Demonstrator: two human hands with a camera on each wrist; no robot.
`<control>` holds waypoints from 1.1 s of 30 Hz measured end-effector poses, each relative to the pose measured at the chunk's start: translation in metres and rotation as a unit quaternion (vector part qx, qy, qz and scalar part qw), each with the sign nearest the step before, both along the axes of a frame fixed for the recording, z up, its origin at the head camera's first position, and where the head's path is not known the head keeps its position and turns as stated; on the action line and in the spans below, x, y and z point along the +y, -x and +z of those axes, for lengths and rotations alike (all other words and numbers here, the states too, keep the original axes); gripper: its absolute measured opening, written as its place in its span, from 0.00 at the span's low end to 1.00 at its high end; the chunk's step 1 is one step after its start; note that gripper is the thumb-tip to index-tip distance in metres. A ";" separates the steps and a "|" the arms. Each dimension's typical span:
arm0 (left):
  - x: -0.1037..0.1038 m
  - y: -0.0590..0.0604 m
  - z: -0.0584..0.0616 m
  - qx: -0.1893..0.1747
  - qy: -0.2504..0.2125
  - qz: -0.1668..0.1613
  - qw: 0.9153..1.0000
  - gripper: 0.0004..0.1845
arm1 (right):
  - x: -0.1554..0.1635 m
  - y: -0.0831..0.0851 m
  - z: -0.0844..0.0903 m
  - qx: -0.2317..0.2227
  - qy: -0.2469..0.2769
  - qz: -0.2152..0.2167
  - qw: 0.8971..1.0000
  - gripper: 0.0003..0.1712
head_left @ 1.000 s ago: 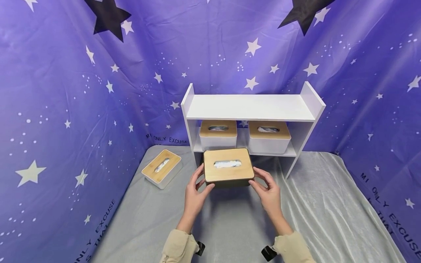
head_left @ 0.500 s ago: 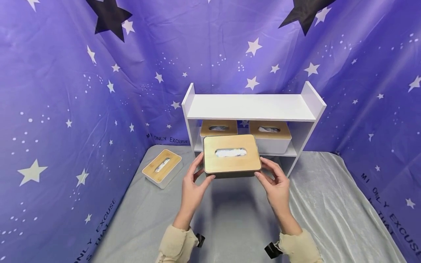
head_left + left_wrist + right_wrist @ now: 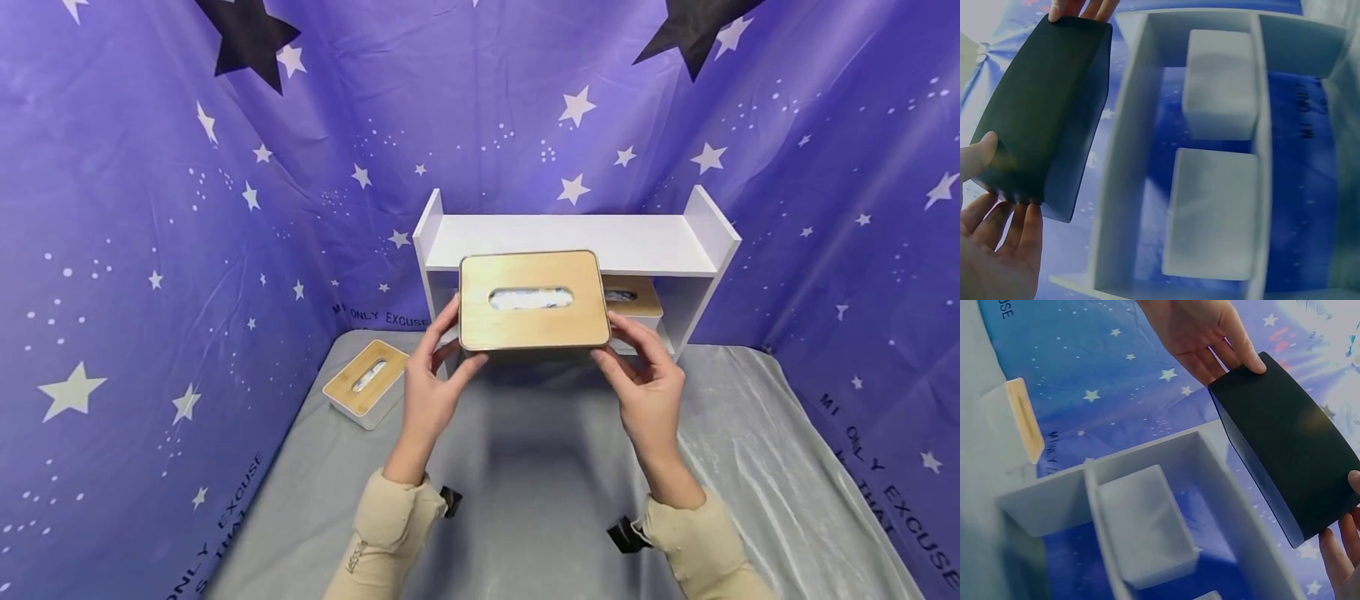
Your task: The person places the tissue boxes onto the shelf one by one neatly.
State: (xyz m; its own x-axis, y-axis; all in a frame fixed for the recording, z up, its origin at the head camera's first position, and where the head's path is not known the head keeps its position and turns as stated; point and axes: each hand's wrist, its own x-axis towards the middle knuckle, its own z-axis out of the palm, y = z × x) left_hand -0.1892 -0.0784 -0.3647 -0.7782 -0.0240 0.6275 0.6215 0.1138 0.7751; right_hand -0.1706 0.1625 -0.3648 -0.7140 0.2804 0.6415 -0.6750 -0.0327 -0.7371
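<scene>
Four tissue boxes show in the head view, and the person deals with one. Farthest left, a white box with a wooden lid point(image 3: 367, 382) lies on the grey cloth point(image 3: 750, 467), well apart from the hands. Next, the left hand point(image 3: 427, 383) grips the left end of the dark tissue box point(image 3: 532, 300), thumb on the near edge and fingers under the base. That box hangs in the air just in front of the white shelf point(image 3: 570, 242), about level with its top board, lid facing up. The right hand point(image 3: 645, 392) grips the right end in the same way. Behind, two white boxes fill the lower shelf; only the right one point(image 3: 633, 298) peeks out. To do this well, both hands should probably keep the box level and clear the front edge of the top board before lowering.
</scene>
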 end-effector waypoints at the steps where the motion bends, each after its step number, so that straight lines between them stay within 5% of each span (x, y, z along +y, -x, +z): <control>1: 0.000 0.002 0.004 0.006 -0.001 -0.001 1.000 0.38 | 0.000 0.002 0.004 0.001 -0.002 -0.005 1.000 0.27; 17: 0.006 0.043 0.046 0.029 0.021 0.008 0.999 0.34 | -0.001 0.035 0.048 -0.020 -0.017 -0.057 0.998 0.24; 27: 0.006 0.073 0.050 0.012 0.039 0.022 0.999 0.32 | -0.010 0.059 0.061 -0.042 -0.058 -0.097 0.993 0.23; 33: 0.004 0.086 0.047 0.008 0.051 0.036 0.998 0.31 | -0.011 0.079 0.053 -0.048 -0.060 -0.094 0.993 0.23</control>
State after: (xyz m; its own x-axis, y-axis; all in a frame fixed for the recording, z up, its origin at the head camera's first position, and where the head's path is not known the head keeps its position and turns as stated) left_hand -0.2754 -0.0741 -0.3175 -0.7663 -0.0145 0.6424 0.6216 0.2366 0.7468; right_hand -0.2499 0.1513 -0.3114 -0.7162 0.3400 0.6095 -0.5873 0.1784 -0.7895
